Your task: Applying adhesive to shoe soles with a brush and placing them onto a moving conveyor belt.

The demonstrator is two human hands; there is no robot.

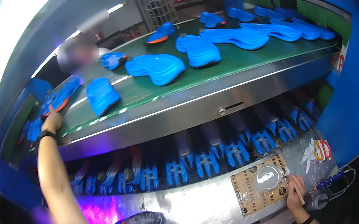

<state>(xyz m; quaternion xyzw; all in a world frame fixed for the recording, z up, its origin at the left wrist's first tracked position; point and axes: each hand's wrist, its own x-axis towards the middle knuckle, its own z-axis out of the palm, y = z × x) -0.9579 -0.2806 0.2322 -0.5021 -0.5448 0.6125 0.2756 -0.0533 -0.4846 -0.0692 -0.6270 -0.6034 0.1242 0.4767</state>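
My left hand point(53, 121) reaches far out to the left of the green conveyor belt. Its thumb lies on a blue shoe sole point(62, 98) with an orange edge, and the fingers close on its near side. Down at the right of the metal ledge, my right hand point(295, 191) is closed round a thin wooden stick point(299, 192); whether it ends in bristles cannot be seen. Beside that hand, a round dish point(267, 178) with something white in it stands on a printed brown cardboard sheet point(247, 199).
More blue soles point(156, 68) lie along the conveyor belt point(149, 99). Below it, a row of blue clamps point(206, 164) lines a dark opening. A dark shoe-shaped piece point(137, 223) rests on the metal ledge point(194, 211). Rubber bands point(322, 150) lie at the right. Another person point(78, 53) stands beyond the belt.
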